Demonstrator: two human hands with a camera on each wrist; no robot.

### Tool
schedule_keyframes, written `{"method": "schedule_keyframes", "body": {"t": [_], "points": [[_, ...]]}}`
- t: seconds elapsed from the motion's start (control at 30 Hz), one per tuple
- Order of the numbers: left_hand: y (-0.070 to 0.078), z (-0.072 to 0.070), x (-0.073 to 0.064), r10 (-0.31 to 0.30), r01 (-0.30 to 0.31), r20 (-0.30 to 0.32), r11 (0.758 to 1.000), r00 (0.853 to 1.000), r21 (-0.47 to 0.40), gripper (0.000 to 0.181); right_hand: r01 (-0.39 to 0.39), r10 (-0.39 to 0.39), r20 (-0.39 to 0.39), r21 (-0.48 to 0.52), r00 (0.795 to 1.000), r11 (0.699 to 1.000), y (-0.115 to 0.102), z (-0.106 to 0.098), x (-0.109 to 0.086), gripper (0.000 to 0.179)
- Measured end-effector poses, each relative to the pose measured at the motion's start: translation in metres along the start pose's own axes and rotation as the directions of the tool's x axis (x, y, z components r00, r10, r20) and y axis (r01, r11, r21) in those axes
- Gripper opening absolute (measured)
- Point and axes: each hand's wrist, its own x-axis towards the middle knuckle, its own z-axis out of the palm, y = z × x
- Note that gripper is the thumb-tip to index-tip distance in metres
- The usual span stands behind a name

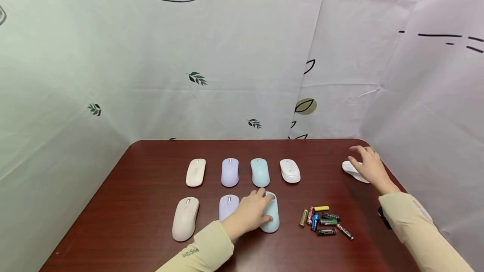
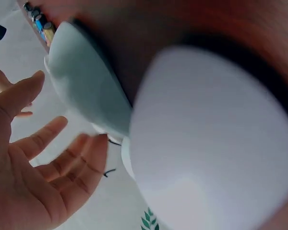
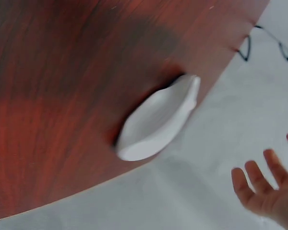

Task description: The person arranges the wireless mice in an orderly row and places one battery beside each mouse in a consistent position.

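Note:
My left hand is over the near light blue mouse, its fingers spread over the mouse's left side. In the left wrist view the loosely bent fingers stand apart beside this light blue mouse, and a lilac mouse fills the foreground. Part of the near lilac mouse is hidden by the left hand. At the right edge of the table, my right hand hovers by a smooth white mouse-shaped thing. The right wrist view shows the right hand's fingers spread, apart from the white thing.
Behind stand a cream mouse, a lilac mouse, a light blue mouse and a white mouse. A larger beige mouse sits front left. Several loose batteries lie between the hands on the dark red table.

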Motion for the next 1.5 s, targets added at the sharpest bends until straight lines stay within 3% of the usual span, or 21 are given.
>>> {"method": "schedule_keyframes", "body": {"t": [0.17, 0.33, 0.6, 0.8, 0.87, 1.1, 1.5], "points": [[0.011, 0.007, 0.008, -0.006, 0.002, 0.074, 0.998, 0.997, 0.06, 0.061, 0.068, -0.064, 0.157, -0.021, 0.986, 0.997, 0.013, 0.009, 0.01, 0.042], [0.017, 0.009, 0.013, -0.011, -0.002, 0.15, 0.996, 0.989, 0.087, 0.077, 0.093, -0.073, 0.243, -0.073, 0.967, 0.993, 0.026, 0.011, 0.017, 0.045], [0.024, 0.008, 0.018, -0.026, 0.003, 0.14, 0.986, 0.99, 0.166, 0.072, 0.129, -0.101, 0.286, -0.08, 0.953, 0.988, 0.044, 0.016, 0.021, 0.052], [0.026, 0.006, 0.018, -0.012, -0.015, 0.134, 0.98, 0.991, 0.197, 0.07, 0.156, -0.1, 0.367, -0.127, 0.925, 0.979, 0.055, 0.018, 0.019, 0.057], [0.025, 0.007, 0.018, 0.003, -0.03, 0.124, 0.977, 0.992, 0.212, 0.07, 0.152, -0.088, 0.379, -0.144, 0.921, 0.978, 0.058, 0.019, 0.018, 0.055], [0.024, 0.009, 0.02, 0.041, -0.07, 0.115, 0.962, 0.993, 0.265, 0.072, 0.002, 0.052, 0.38, -0.141, 0.924, 0.99, 0.059, 0.025, 0.013, 0.052], [0.026, 0.007, 0.022, 0.028, -0.076, 0.161, 0.952, 0.987, 0.296, 0.075, -0.004, 0.083, 0.384, -0.203, 0.92, 0.979, 0.058, 0.03, 0.014, 0.05]]}}
